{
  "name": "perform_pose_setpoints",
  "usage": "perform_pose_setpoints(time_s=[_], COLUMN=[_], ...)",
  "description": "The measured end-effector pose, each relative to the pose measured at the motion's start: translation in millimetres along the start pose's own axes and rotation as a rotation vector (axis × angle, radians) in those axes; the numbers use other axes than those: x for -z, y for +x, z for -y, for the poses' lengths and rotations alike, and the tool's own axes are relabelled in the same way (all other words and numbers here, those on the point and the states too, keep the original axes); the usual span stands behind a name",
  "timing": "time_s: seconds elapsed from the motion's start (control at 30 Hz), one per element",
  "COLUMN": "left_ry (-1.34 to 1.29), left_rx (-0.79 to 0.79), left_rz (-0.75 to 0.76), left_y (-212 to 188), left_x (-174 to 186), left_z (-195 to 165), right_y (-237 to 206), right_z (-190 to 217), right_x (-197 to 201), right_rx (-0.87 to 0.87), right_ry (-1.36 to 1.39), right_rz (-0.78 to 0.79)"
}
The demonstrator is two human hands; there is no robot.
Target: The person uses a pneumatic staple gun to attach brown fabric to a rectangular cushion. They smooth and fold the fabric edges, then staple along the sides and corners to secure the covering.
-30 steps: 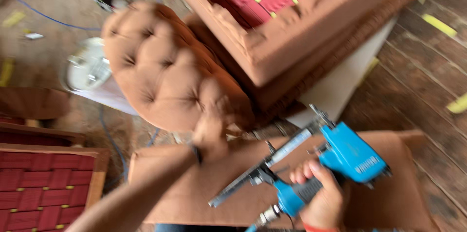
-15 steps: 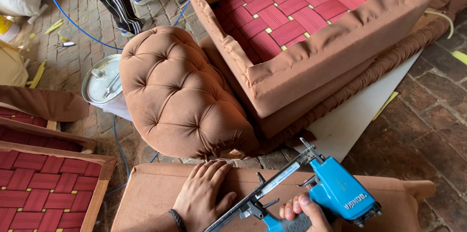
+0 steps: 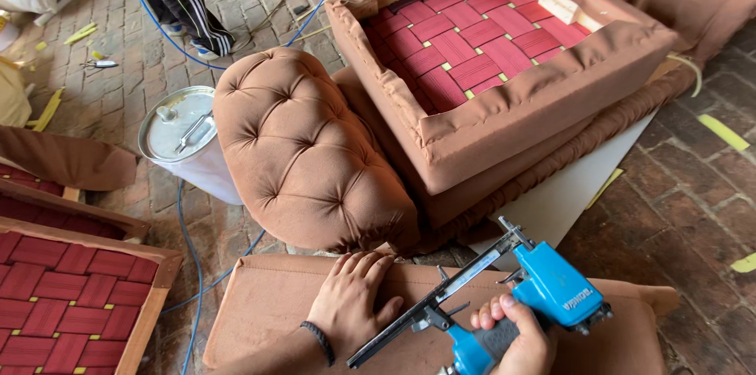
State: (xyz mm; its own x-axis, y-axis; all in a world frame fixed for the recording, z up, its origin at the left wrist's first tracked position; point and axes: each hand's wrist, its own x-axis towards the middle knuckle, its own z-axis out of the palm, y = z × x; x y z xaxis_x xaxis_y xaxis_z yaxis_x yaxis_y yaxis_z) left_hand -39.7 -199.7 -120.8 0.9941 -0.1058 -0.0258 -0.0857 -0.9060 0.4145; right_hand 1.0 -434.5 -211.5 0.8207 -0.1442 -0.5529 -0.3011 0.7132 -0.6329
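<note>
brick floor (image 3: 118,36), right hand (image 3: 516,336) gripping stapler (image 3: 504,296), wrist cut off

A blue pneumatic staple gun (image 3: 504,308) with a long grey metal magazine lay tilted across a brown fabric-covered panel (image 3: 268,304), its nose pointing lower left and its blue body raised to the right. The panel lay flat at the bottom of the view, its brown cloth smooth, its far edge just beside a tufted brown cushion (image 3: 307,151).
</note>
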Motion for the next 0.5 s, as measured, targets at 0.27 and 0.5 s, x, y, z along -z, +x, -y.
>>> perform_pose_setpoints(time_s=[0.27,0.5], left_ry=[0.027,-0.979], left_rx=[-0.049,-0.184], left_rz=[-0.099,0.241], left_y=[-35.2,-97.0], left_x=[-13.7,26.9], left_z=[13.7,-37.2], right_y=[-20.0,-142.0], right_z=[-7.9,-2.1], right_x=[21.3,76.8], right_rx=[0.053,0.131], right_ry=[0.148,0.266], right_rz=[0.374,0.284])
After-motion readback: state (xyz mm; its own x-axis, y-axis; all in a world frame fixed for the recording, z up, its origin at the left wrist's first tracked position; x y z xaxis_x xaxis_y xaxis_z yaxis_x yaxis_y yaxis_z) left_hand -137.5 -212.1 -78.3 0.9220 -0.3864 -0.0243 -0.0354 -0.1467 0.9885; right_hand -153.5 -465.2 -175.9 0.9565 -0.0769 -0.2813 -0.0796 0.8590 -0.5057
